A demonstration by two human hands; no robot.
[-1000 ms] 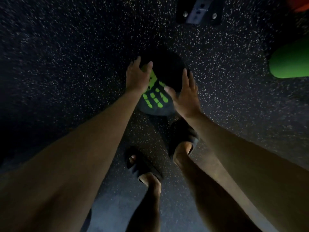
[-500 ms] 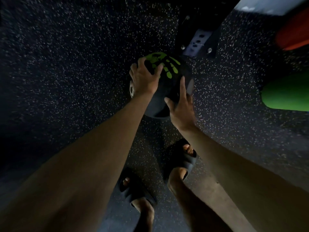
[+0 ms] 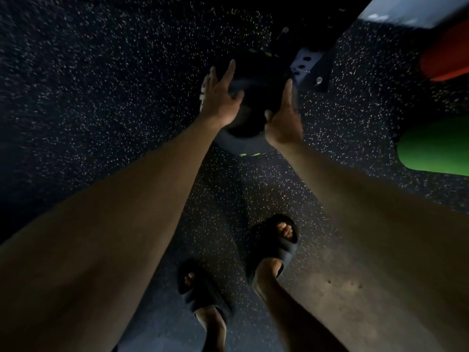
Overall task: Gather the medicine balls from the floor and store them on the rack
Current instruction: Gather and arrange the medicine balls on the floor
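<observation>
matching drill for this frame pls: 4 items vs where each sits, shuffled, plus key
Items
1. medicine ball
2. green object
3. red object
4. right sandal

Places
A. top right corner
B. between the left hand and the right hand
C. lower centre, on a foot
D. right edge, mid-height

Pairs: 1-B, 2-D, 3-A, 4-C

Dim throughout, darkest toward left and top corners; faint glow on floor lower right; wide-angle stretching at edges; motion-blurred fingers.
</observation>
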